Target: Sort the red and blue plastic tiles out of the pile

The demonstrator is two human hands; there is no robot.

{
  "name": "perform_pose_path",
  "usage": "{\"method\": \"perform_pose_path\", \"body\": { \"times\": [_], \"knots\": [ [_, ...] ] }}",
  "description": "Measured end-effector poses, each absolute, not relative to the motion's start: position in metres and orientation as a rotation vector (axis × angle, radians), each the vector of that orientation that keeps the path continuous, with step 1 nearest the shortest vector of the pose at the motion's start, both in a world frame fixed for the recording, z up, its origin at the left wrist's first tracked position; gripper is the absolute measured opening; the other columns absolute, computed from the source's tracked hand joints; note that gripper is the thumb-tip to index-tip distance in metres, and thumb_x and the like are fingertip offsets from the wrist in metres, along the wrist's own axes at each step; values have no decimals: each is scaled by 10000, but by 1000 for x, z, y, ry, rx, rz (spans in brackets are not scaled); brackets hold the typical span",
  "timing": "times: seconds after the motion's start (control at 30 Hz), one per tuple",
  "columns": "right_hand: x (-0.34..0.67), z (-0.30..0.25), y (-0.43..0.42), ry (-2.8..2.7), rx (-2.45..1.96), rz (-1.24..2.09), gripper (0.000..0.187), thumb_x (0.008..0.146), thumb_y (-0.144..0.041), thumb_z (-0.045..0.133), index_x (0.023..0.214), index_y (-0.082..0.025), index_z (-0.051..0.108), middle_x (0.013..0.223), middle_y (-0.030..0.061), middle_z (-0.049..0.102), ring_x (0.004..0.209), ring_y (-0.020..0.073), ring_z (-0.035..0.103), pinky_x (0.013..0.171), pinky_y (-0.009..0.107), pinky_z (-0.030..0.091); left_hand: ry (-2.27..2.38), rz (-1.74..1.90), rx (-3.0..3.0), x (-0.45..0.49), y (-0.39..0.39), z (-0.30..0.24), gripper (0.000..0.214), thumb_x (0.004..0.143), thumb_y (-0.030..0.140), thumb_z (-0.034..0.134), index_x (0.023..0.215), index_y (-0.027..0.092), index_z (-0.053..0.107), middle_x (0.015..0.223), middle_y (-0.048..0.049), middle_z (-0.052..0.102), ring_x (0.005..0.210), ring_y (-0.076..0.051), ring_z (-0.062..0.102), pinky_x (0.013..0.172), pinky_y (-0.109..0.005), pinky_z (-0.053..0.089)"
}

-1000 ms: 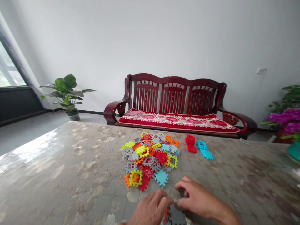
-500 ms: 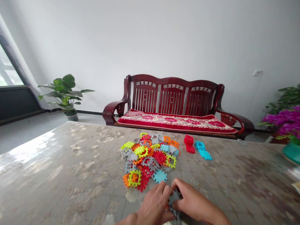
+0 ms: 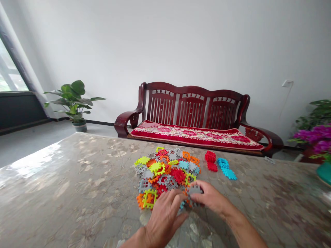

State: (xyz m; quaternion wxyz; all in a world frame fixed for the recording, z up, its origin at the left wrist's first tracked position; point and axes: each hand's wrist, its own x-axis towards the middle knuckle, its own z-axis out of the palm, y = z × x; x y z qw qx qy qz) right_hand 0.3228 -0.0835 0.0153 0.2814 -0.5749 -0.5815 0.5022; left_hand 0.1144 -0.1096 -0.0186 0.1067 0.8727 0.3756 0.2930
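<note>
My right hand (image 3: 212,199) is wrapped around joined toothed plastic tiles; a grey tile (image 3: 196,189) faces up, with more grey and a bit of orange below it. My left hand (image 3: 166,214) reaches over the near right side of the pile, thumb apart from the fingers, and I see nothing held in it. Its fingertips are partly hidden. Under them, part of a light blue tile (image 3: 182,205) shows. The pile mixes red tiles (image 3: 177,175), yellow-green frames (image 3: 149,198), grey window tiles (image 3: 144,186) and orange ones (image 3: 140,200).
Beyond the pile, at the right, sit a red toothed cluster (image 3: 210,156) and blue toothed pieces (image 3: 229,173). A grey piece (image 3: 269,159) lies farther right on the patterned tablecloth (image 3: 77,186). A teal pot (image 3: 324,174) of purple flowers stands at the right edge. Behind is a wooden bench (image 3: 192,106).
Both hands have moved forward from the near edge to the pile. My left hand has let go of the grey tiles and reaches over the light blue tile; my right hand keeps them.
</note>
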Motion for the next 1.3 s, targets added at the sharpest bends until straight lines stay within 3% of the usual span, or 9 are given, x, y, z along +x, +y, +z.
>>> {"method": "perform_pose_path", "body": {
  "times": [0.13,0.23,0.37,0.5,0.73,0.93,1.07,1.17,1.3],
  "knots": [
    [319,23,-30,-1347,-1472,1084,502,596,-410,724,1030,-171,639,806,13,677,719,175,600,612,261,448,1285,1104,2485,98,-93,-17,300,862,224,595,1148,259,509,1132,-50,635,1028,-212,610,861,-341,495],
    [316,17,7,-1329,-1428,1096,481,625,-435,715,1027,-178,656,883,42,717,753,197,644,586,270,476,1428,1178,2411,87,-83,-18,255,862,213,574,1110,253,531,1094,-49,650,1014,-213,622,848,-345,500],
    [323,-1,34,-1283,-1533,798,357,614,-357,705,934,-199,700,916,66,743,833,236,679,673,324,533,1580,1179,2312,76,-74,-16,240,844,228,574,1082,252,554,1056,-47,659,966,-218,637,822,-355,507],
    [346,-24,27,-1210,-1579,640,332,611,-315,629,911,-192,700,1004,107,737,944,274,676,874,402,514,1672,1181,2214,68,-65,-13,238,835,256,565,1072,244,544,1050,-47,651,974,-217,636,837,-353,498],
    [382,-75,-19,-1096,-1610,386,440,664,-409,510,991,-168,678,1042,135,723,942,272,675,876,404,507,1895,887,1974,42,-46,7,262,862,416,499,1040,225,501,1080,-54,632,912,-189,641,764,-304,475],
    [381,-78,-30,-1137,-1602,351,401,690,-420,485,941,-177,682,1001,122,732,918,270,667,855,396,493,1959,404,2009,8,-51,22,422,824,594,474,1000,216,543,1087,-81,647,929,-243,646,771,-329,455],
    [379,-72,-28,-1175,-1607,370,361,699,-408,489,908,-190,687,958,103,738,892,265,666,842,388,491,1894,292,2041,0,-65,12,618,766,625,533,1203,187,545,1218,-141,592,1034,-296,623,872,-375,446],
    [379,-70,-28,-1189,-1599,382,331,703,-408,495,874,-203,690,920,87,742,875,263,664,834,386,491,1844,281,2032,8,-72,3,799,700,580,625,1366,175,449,1259,-163,562,1121,-326,579,937,-398,428],
    [379,-67,-30,-1208,-1587,407,315,699,-411,503,848,-207,693,893,79,741,866,263,662,827,382,488,1837,322,2072,26,-74,-2,845,629,416,699,1389,171,421,1249,-154,554,1168,-317,538,951,-376,421]
  ]
}}
